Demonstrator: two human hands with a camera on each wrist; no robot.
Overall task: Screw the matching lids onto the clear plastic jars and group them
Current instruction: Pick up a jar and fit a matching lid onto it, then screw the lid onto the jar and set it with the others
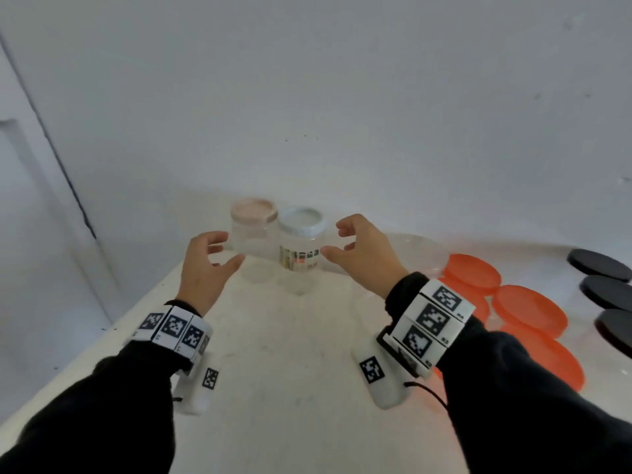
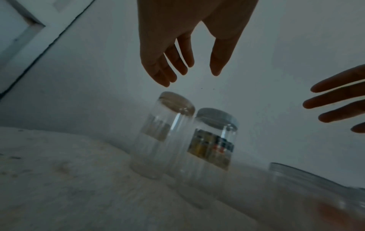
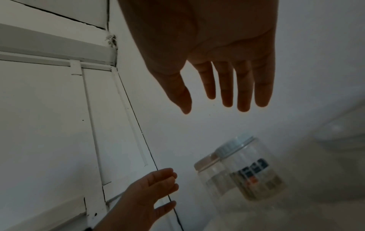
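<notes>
Head view: two lidded jars, pink-lidded jar [image 1: 253, 230] and white-lidded jar [image 1: 301, 241], stand touching at frame centre between an empty, spread left hand [image 1: 205, 265] and right hand [image 1: 364, 254]; orange lids [image 1: 528, 311] and black lids [image 1: 603, 278] wait at right. Wrist views: both hands hover open above the jars, holding nothing; capping appears unfinished.

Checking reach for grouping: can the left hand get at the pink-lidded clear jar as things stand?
Probably yes. The left hand is open beside the pink-lidded clear plastic jar, nothing between them; the blue-lidded clear jar stands on its far side.
</notes>
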